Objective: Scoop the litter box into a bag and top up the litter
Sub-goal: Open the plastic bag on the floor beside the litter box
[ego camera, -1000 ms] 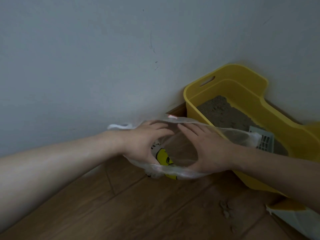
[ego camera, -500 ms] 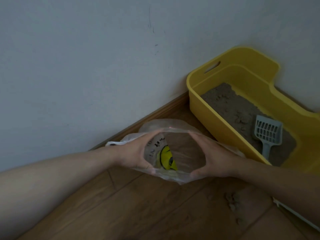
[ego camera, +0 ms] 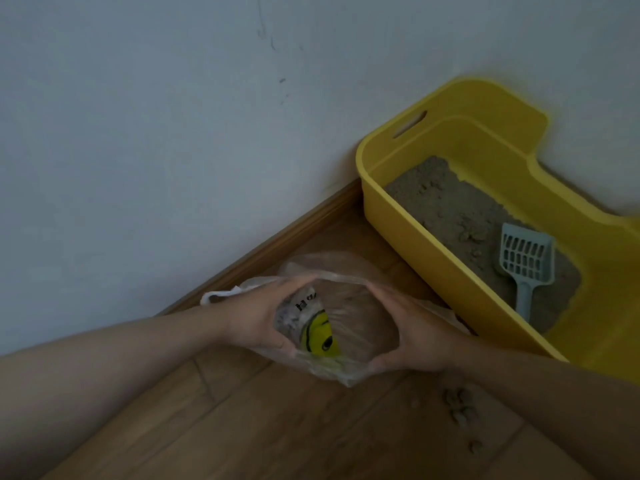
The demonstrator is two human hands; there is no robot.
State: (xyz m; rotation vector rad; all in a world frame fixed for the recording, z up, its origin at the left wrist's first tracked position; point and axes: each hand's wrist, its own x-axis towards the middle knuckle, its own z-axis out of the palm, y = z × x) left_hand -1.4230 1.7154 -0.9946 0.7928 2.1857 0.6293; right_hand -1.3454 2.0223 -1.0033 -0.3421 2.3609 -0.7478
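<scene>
Since a moment ago both hands have spread the thin clear plastic bag [ego camera: 341,327] wider on the wooden floor, left hand [ego camera: 258,317] and right hand [ego camera: 420,332] gripping its rim, while the slotted grey scoop [ego camera: 524,263] lies untouched in the yellow plastic litter box [ego camera: 460,292], so scooping and topping up remain.

We see a yellow litter box [ego camera: 450,271] holding grey-brown litter [ego camera: 460,216], a pale blue-grey scoop [ego camera: 524,259], a clear bag [ego camera: 346,306] printed with a yellow face, brown wood-grain floor [ego camera: 277,427]
</scene>
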